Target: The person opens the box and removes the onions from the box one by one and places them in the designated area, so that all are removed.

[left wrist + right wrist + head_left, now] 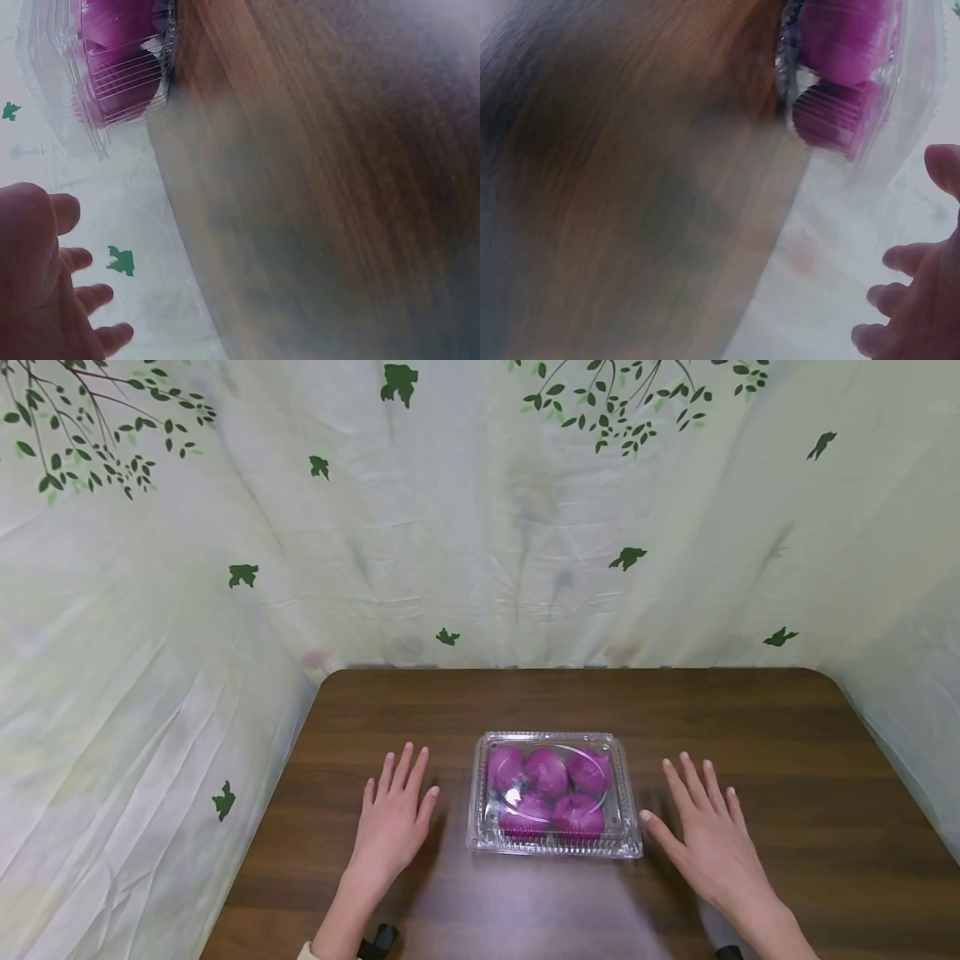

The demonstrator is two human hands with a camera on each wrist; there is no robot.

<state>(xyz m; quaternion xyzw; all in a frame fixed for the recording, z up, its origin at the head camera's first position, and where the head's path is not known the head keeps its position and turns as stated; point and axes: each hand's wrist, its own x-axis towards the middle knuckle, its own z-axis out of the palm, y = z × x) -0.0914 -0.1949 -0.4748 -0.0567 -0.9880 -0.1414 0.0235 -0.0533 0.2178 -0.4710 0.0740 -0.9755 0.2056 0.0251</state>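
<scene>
A clear plastic box (555,846) with a shut lid sits on the table in the head view. Inside it lie several round, purple, finely streaked things (546,772), set in two rows. My left hand (392,827) is held to the left of the box, fingers spread and pointing forward. On the other side, my right hand (712,843) has its fingers spread too, its thumb tip close beside the box's right edge. Both wrist views show the box's ribbed side wall (124,86) and a hand with nothing in it.
The brown wooden table (390,710) has rounded far corners. Behind it and along both sides hangs a pale curtain (480,527) printed with green leaves and birds. A black strap (378,941) shows at the left wrist.
</scene>
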